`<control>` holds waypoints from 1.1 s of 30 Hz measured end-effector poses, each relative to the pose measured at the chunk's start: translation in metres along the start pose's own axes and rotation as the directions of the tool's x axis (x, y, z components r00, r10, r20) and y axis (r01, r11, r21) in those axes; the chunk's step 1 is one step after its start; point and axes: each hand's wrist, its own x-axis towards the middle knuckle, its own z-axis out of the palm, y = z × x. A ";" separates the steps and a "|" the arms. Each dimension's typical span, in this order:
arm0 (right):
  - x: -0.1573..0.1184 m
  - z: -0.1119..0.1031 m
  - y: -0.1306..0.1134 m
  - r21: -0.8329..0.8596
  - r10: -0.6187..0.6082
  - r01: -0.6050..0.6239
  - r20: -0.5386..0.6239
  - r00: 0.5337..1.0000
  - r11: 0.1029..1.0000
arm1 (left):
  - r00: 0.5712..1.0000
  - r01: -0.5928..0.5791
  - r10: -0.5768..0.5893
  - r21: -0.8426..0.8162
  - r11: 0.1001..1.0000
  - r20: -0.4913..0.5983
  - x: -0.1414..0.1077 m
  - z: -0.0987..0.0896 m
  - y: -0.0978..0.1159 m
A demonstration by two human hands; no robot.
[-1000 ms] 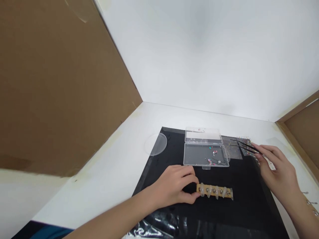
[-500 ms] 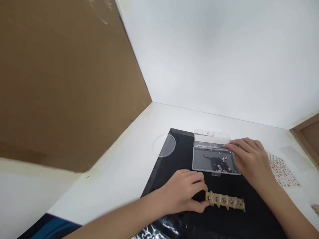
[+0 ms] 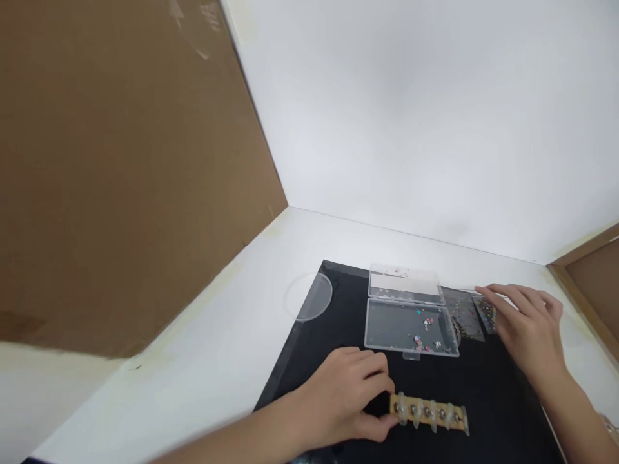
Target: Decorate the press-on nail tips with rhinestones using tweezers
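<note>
Left hand (image 3: 345, 393): near side, left of centre, palm down, fingers curled, thumb low beneath them.
Right hand (image 3: 525, 328): far right, palm down, fingers extended leftward, close together.
Left forearm (image 3: 242, 438): low across the near edge, angled rightward.
Right forearm (image 3: 575, 412): rising from the near right corner.

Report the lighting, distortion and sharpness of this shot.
Head view: bright, even light nearly washes out the white wall; shadows under the left hand and right hand stay soft; the wide lens slants the cardboard panel; pieces in the clear plastic box are too small to show sharply.
</note>
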 end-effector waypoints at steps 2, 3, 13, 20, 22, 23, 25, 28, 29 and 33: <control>0.007 -0.004 0.004 -0.004 -0.060 0.060 0.024 0.998 0.998 | 1.000 0.003 -0.003 -0.006 1.000 -0.015 0.001 -0.002 0.001; 0.013 -0.006 0.006 -0.006 -0.093 0.093 0.038 0.995 0.996 | 1.000 0.003 -0.003 -0.005 1.000 -0.016 0.002 -0.002 0.001; 0.062 -0.011 0.005 0.018 -0.327 0.331 0.216 0.920 0.944 | 1.000 0.009 -0.009 -0.011 1.000 -0.008 0.003 -0.003 0.002; 0.072 -0.014 0.001 -0.033 -0.297 0.312 0.224 0.928 0.950 | 1.000 0.000 0.000 -0.005 1.000 -0.013 0.002 -0.003 0.000; 0.072 -0.019 0.001 -0.030 -0.257 0.268 0.203 0.945 0.963 | 1.000 -0.003 0.003 -0.007 1.000 -0.010 0.002 -0.002 0.001; 0.071 -0.022 0.000 -0.012 -0.228 0.234 0.181 0.957 0.972 | 1.000 -0.005 0.005 -0.007 1.000 -0.013 0.002 -0.002 0.001; 0.062 -0.026 -0.003 0.064 -0.124 0.117 0.113 0.986 0.991 | 1.000 -0.004 0.004 -0.004 1.000 -0.016 0.002 -0.003 0.001; 0.034 -0.029 -0.012 0.288 0.116 -0.129 0.061 0.991 0.949 | 1.000 0.007 -0.007 -0.008 1.000 -0.021 0.002 -0.004 0.001; 0.023 -0.029 -0.016 0.361 0.174 -0.196 0.092 0.980 0.912 | 1.000 0.011 -0.012 -0.013 1.000 -0.022 0.003 -0.005 0.001; -0.014 -0.028 -0.033 0.512 0.269 -0.345 0.218 0.938 0.786 | 0.999 0.036 -0.037 -0.037 0.999 -0.026 0.006 -0.009 0.000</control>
